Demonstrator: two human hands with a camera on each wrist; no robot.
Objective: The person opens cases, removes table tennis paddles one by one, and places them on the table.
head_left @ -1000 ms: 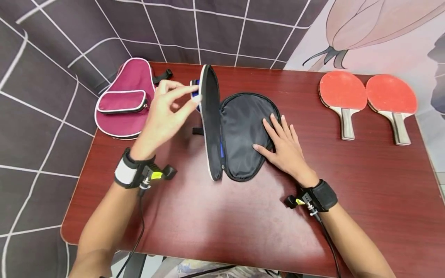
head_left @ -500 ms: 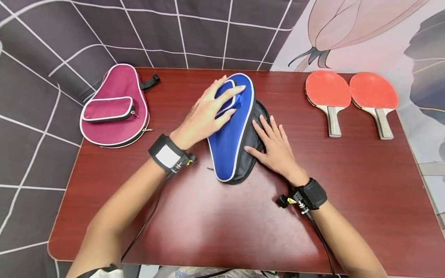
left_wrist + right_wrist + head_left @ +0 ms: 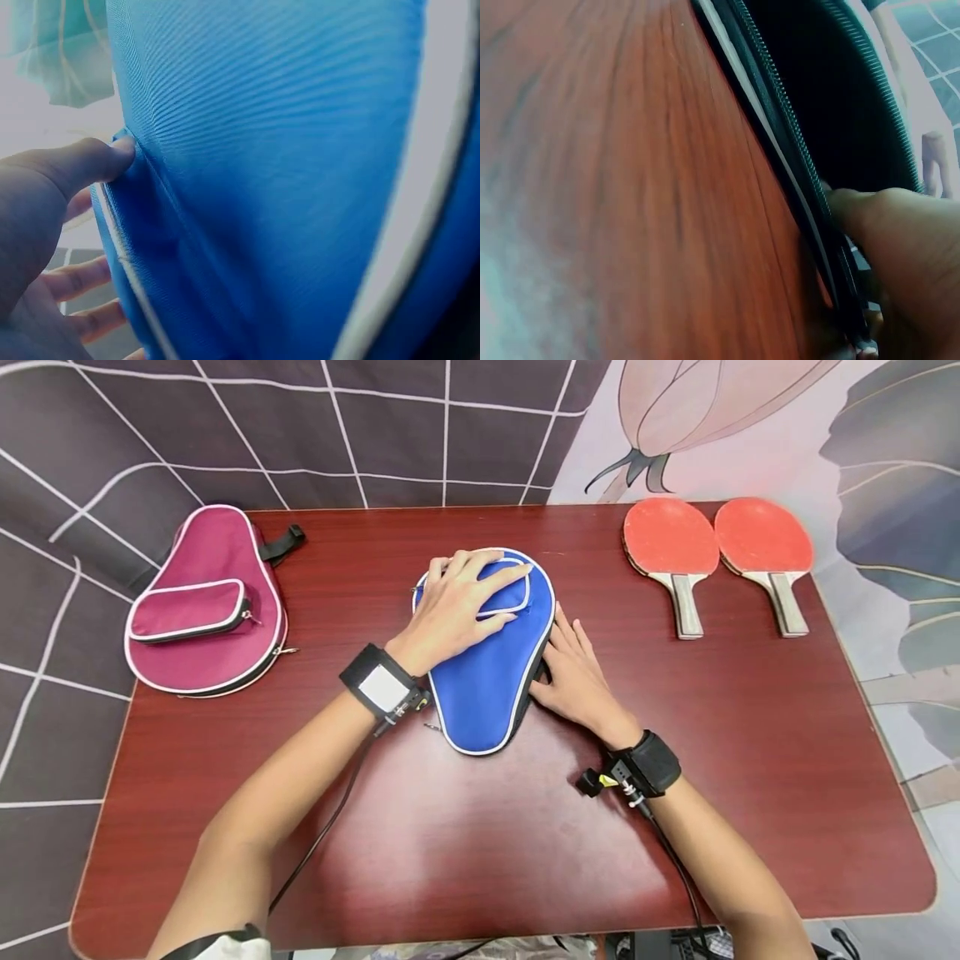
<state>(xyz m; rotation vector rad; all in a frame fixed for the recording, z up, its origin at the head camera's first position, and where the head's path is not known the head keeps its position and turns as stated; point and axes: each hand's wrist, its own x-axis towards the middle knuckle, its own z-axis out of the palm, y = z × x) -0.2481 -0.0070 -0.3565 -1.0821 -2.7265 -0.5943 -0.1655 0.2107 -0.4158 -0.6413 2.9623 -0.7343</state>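
A blue paddle-shaped table tennis bat case (image 3: pixel 483 702) with white piping lies at mid-table, its narrow end towards me. My left hand (image 3: pixel 453 610) rests across the case's small front pocket (image 3: pixel 517 581), fingers spread. In the left wrist view the thumb (image 3: pixel 112 157) presses the cloth beside that pocket. At the case's right side lies my right hand (image 3: pixel 577 681), fingers stretched along the edge. The right wrist view shows the zip (image 3: pixel 806 150) parted there, a dark inside, and the right thumb (image 3: pixel 862 210) over the lower zip edge. The other right fingers are hidden there.
A maroon case (image 3: pixel 217 556) with a zipped pocket and a black strap lies at the back left. Two red-faced bats, one (image 3: pixel 670 537) beside the other (image 3: pixel 763 537), lie at the back right. A tiled-pattern wall (image 3: pixel 390 431) borders the table's back.
My left hand has folded the blue case's raised upper half down to the right over the black lower half. The right hand stays at the right edge, now partly under the cover's rim.
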